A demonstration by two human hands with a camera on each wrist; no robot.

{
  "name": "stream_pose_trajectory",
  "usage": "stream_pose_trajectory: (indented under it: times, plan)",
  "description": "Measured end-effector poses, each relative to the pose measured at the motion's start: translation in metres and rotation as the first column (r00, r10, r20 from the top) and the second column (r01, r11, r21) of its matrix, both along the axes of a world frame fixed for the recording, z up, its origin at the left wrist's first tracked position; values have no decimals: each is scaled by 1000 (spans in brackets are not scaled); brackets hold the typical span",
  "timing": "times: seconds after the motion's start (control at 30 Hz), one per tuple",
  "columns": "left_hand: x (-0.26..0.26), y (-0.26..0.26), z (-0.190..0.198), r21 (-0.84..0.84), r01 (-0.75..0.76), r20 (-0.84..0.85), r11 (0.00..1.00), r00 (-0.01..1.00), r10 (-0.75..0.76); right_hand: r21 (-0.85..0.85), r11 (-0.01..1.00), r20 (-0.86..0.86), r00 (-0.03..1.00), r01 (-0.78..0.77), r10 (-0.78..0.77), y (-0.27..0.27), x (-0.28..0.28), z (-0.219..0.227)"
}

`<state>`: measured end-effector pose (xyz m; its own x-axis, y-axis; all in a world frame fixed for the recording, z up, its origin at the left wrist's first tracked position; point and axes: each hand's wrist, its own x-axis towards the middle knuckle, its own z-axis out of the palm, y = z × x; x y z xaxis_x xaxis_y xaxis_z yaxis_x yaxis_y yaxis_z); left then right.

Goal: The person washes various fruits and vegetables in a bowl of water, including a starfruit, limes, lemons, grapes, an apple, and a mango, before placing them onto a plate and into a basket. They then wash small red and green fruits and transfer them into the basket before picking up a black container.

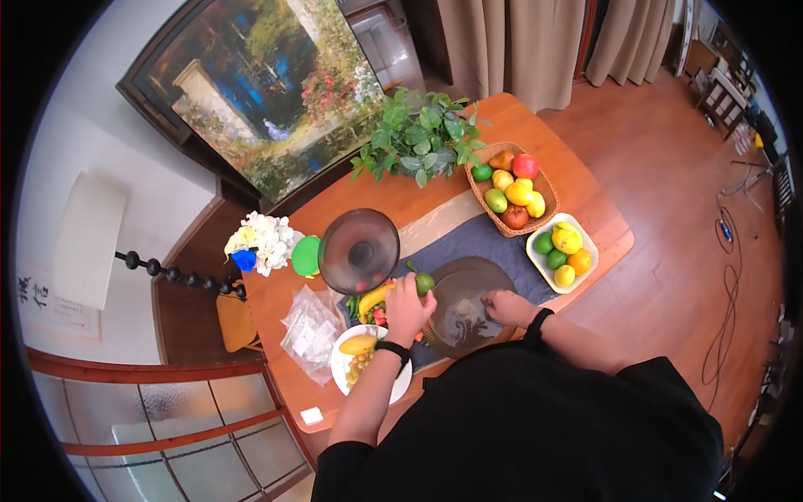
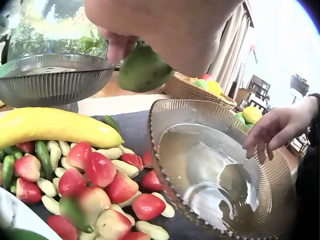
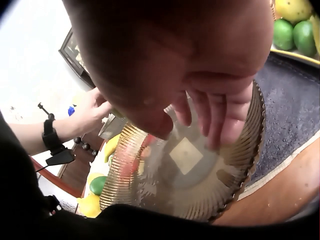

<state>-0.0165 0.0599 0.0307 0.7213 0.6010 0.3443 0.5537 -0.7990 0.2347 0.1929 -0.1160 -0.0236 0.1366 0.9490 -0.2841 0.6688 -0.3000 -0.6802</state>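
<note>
The left hand point(image 1: 407, 308) pinches a green fruit point(image 2: 144, 67) in curled fingers, above the pile of small fruit point(image 2: 95, 175). The glass plate point(image 2: 220, 170) lies at three o'clock of it on the bench. The right hand point(image 1: 506, 306) rests on that plate's rim, fingers straight and slightly spread.

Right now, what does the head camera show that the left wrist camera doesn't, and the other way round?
Only the head view shows the white square dish of limes and lemons, the leafy plant, the dark glass lid seen whole, and the white plate at the table edge.

Only the left wrist view shows the heap of small red fruits and pale peanuts close up.

Both show the left hand holding a green fruit, the right hand touching the ribbed glass plate, the banana and the wicker basket.
</note>
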Motion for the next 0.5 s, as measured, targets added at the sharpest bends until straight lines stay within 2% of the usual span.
stream_pose_trajectory:
  times: [0.03, 0.07, 0.1, 0.13, 0.2, 0.23, 0.27, 0.3, 0.33, 0.37, 0.4, 0.43, 0.47, 0.5]
  plan:
    - [-1, -10, -6, -129, -19, 45, 991, 999, 25, -33, 997, 18, 998, 64, -63, 5, 1, -3]
    - [-2, -20, -11, -257, -31, 87, 966, 995, 56, -34, 998, 16, 998, 60, -60, 10, 2, -7]
    - [-2, -29, -19, -399, -75, 83, 914, 990, 118, -14, 986, 59, 984, 168, -167, 16, 3, -16]
    - [-1, -35, -32, -400, -80, 82, 913, 989, 123, 10, 962, 100, 957, 272, -272, 21, 3, -26]
    - [2, -41, -51, -705, -225, -39, 673, 959, 280, 58, 957, 115, 950, 286, -291, 28, 1, -37]
    - [3, -39, -58, -769, -261, -124, 583, 956, 265, -31, 968, 67, 967, 249, -246, 31, -1, -40]
    - [4, -41, -64, -770, -259, -121, 583, 956, 266, -115, 972, 15, 978, 207, -206, 36, -2, -43]
    - [7, -42, -62, -923, -259, -154, 286, 927, 342, -346, 923, -192, 950, 168, -245, 46, 0, -53]
    - [8, -44, -63, -976, -214, -213, -41, 892, 399, -345, 923, -190, 951, 169, -245, 49, -6, -40]
    - [10, -45, -65, -976, -212, -211, -42, 892, 400, -401, 895, -515, 759, 197, -398, 52, -15, -29]
    - [12, -44, -73, -966, -154, -233, -206, 866, 443, -463, 864, -746, 440, 197, -500, 54, -22, -12]
    - [14, -42, -79, -929, -84, -262, -361, 838, 478, -463, 864, -745, 442, 197, -500, 55, -28, -1]
    - [15, -40, -86, -928, -84, -262, -362, 839, 477, -381, 914, -768, 503, 140, -397, 54, -33, 10]
    - [17, -36, -93, -832, 3, -273, -555, 869, 413, -295, 952, -781, 555, 80, -288, 52, -35, 19]
